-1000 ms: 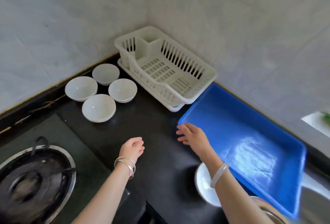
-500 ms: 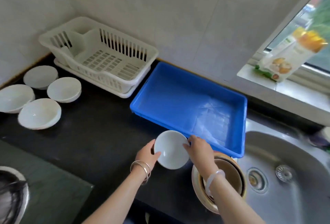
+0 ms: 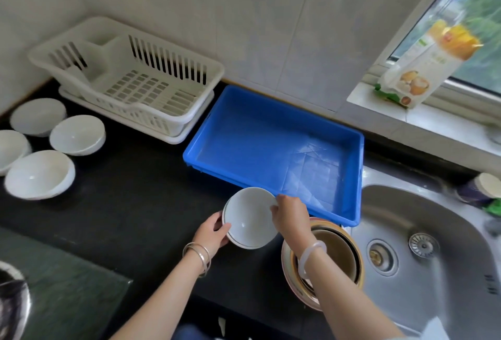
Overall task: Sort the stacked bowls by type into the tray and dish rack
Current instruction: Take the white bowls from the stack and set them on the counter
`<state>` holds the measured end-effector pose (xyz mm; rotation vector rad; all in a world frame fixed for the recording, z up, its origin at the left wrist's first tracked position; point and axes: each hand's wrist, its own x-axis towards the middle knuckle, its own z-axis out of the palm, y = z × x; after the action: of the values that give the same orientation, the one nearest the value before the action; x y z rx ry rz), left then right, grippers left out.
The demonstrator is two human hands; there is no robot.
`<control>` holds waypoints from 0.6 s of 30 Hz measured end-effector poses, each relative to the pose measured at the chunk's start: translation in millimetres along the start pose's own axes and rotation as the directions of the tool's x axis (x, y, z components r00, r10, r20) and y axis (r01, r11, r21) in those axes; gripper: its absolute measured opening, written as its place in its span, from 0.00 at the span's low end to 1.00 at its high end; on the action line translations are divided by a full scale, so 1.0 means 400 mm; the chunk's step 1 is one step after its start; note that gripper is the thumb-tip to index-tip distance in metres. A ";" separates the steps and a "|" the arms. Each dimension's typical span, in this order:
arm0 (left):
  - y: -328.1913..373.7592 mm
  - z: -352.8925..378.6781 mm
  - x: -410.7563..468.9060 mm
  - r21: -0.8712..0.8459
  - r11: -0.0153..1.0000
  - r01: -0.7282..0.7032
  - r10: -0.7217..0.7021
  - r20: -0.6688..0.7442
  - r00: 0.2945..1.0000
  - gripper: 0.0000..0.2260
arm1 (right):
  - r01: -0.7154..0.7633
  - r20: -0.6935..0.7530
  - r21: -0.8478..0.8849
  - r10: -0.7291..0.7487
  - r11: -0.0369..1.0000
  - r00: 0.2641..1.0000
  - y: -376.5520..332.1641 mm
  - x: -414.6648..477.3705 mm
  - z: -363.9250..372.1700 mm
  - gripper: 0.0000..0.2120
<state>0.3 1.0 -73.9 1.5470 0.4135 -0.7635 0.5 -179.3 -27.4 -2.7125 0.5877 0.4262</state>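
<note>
I hold a white bowl over the black counter, just in front of the blue tray. My left hand grips its left rim and my right hand grips its right rim. A second rim shows under it, so it may be two nested bowls. Below my right wrist sits a stack of tan bowls by the sink. The white dish rack stands empty at the back left. Several white bowls rest on the counter at far left.
A steel sink lies to the right. A snack bag leans on the window sill. A stove with a dark glass top fills the lower left. A small cup sits behind the sink.
Both hands went from resting empty on the counter to gripping the white bowl; since half a second ago it has risen slightly. My view swung right toward the sink.
</note>
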 end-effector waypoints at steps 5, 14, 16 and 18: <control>-0.003 -0.005 0.006 -0.104 0.992 0.065 -0.058 0.065 0.996 0.17 | -0.044 -0.021 0.089 0.047 0.995 0.999 0.011 -0.009 -0.026 0.17; 0.013 0.013 0.008 -0.189 0.976 0.106 -0.106 0.008 0.994 0.22 | -0.076 -0.027 0.233 0.084 0.970 0.996 0.017 -0.003 -0.093 0.19; 0.015 0.003 0.004 -0.197 0.976 0.091 -0.100 -0.037 0.994 0.22 | -0.073 -0.026 0.298 0.085 0.952 0.996 0.014 -0.006 -0.100 0.17; 0.019 -0.022 0.002 -0.217 0.973 0.080 -0.098 -0.073 0.993 0.22 | -0.061 -0.034 0.368 0.079 0.928 0.996 0.007 -0.006 -0.107 0.17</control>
<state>7.9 8.5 -69.3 1.3683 0.6105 -0.7010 6.5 -197.0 11.1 -2.3545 0.7025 0.2392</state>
